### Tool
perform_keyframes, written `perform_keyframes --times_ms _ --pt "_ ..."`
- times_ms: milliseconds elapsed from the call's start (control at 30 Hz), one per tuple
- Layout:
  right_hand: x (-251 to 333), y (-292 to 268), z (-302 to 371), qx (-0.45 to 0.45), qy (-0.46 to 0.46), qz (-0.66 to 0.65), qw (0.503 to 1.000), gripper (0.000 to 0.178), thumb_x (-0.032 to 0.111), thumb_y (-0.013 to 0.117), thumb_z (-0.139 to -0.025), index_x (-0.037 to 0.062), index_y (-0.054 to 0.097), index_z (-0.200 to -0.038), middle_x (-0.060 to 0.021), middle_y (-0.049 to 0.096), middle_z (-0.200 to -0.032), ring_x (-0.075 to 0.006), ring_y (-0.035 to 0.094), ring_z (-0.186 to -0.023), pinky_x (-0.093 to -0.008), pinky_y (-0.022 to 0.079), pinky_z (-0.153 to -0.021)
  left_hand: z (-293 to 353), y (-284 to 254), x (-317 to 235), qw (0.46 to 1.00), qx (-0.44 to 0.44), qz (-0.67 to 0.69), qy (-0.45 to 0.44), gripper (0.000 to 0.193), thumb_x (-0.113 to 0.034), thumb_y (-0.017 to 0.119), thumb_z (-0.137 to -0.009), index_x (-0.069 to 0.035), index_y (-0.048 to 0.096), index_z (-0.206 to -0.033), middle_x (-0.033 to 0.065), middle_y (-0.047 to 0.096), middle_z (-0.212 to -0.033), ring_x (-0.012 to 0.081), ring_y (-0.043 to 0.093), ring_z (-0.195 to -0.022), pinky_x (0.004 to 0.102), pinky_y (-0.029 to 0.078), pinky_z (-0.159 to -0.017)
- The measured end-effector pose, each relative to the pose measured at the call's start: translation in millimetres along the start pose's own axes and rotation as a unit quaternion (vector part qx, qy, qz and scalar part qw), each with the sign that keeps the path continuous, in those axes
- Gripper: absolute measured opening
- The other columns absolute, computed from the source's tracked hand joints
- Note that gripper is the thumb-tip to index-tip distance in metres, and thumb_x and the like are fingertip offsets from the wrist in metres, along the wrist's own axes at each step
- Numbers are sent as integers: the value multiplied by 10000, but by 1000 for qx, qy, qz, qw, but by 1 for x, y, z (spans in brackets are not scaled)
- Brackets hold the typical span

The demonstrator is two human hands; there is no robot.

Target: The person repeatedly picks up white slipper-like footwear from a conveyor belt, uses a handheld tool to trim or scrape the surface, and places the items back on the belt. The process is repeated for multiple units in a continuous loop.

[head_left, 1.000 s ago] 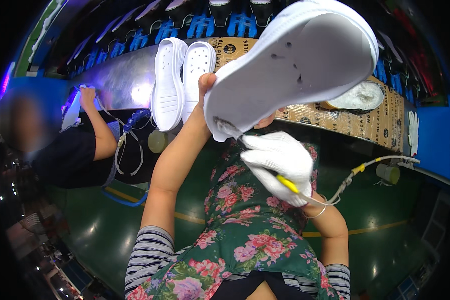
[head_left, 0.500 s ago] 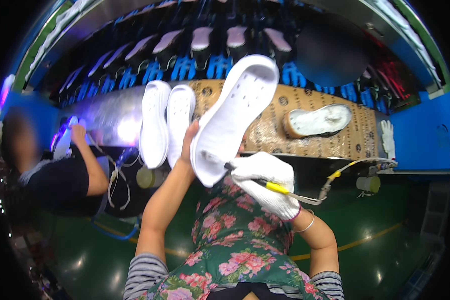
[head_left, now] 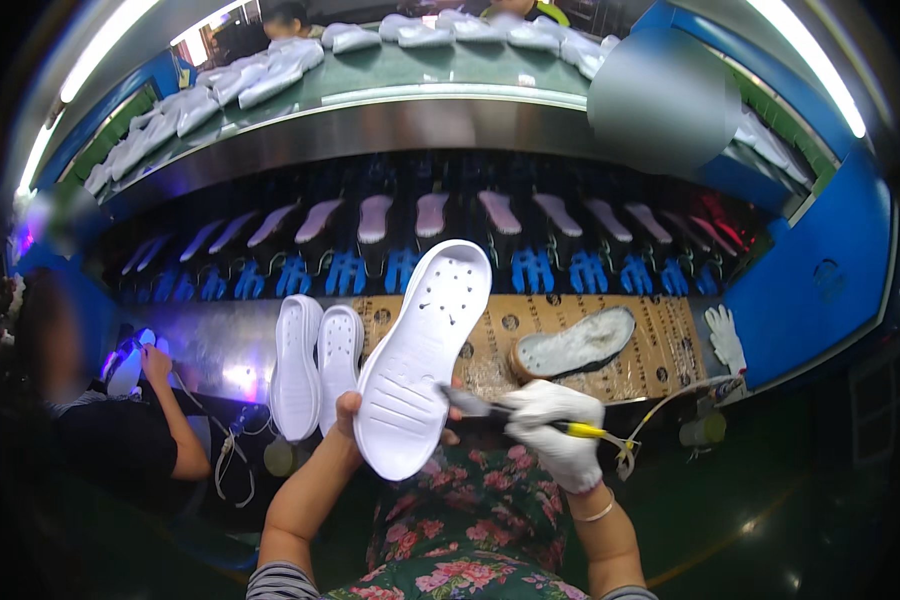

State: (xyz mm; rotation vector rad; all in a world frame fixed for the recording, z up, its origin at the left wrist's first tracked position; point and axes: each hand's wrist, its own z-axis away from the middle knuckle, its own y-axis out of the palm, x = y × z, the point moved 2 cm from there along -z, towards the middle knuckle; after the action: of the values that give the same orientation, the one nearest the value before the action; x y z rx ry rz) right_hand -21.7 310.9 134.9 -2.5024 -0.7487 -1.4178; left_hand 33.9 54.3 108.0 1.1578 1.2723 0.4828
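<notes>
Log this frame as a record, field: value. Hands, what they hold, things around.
Left hand: bare, holding a white sole by its edges
Right hand: gloved, holding a brush
Bristles: at the held sole's right edge; contact unclear
Left of held sole: two more white soles, side by side
Cardboard: shoe-shaped piece, white top, tan end
Far right: white glove
Back row: foot forms above blue parts
</notes>
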Motion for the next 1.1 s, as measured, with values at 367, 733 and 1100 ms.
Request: perform_keyframes --times_ms 367,733,1100 --pt "-34 -2 36 -134 205 -38 969 172 -37 776 -881 -36 804 -1051 -137 794 -1121 -183 742 -1045 -315 576 -963 -274 106 -120 979 34 9 199 924 -591 523 -1062 35 175 -1646 365 272 -1589 522 476 -1388 583 428 -1208" --pt "-63 -27 69 -172 236 -37 956 192 10 807 -894 -22 815 -1084 -109 798 -1089 -172 740 -1015 -322 569 -966 -348 115 -169 439 -238 -822 275 1188 -644 828 -805 14 305 -1645 316 329 -1662 479 419 -1484 481 396 -1203" --pt "-61 -9 62 -146 241 -37 959 239 11 809 -902 -33 800 -1137 -105 798 -1100 -154 738 -999 -292 582 -926 -477 19 -267 159 -78 -912 371 393 -306 728 -876 -152 727 -1238 154 611 -1362 411 485 -1404 615 164 -1287"
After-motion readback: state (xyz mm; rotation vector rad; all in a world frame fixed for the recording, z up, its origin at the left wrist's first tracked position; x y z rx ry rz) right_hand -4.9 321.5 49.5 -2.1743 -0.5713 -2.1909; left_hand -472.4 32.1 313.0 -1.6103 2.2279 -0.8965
